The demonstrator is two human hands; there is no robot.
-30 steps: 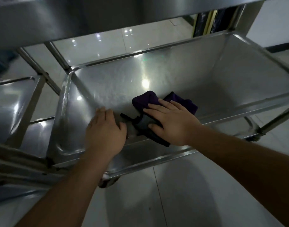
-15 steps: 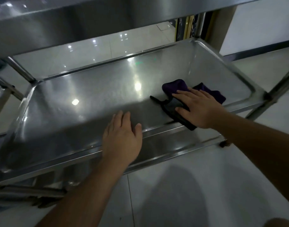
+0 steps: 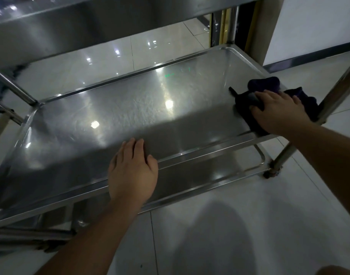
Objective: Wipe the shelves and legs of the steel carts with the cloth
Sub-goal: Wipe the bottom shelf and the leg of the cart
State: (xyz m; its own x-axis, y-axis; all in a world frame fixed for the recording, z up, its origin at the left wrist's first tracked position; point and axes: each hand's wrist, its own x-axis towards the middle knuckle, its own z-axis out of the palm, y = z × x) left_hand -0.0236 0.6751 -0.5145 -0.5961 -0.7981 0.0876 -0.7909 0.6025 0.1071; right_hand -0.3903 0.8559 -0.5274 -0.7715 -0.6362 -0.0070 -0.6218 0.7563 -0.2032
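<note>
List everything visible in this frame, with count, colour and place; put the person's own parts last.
middle shelf: one, steel, across the centre of the view
upper shelf: one, steel, overhead along the top
lower shelf: one, steel, seen below the middle shelf's near rim
cart leg: one, steel, near right corner
cloth: one, dark purple, at the middle shelf's right end
floor: pale tiles, under the cart
left hand: flat on the middle shelf's near rim
right hand: pressing flat on the cloth

Dim — glare spots, blurred edges.
</note>
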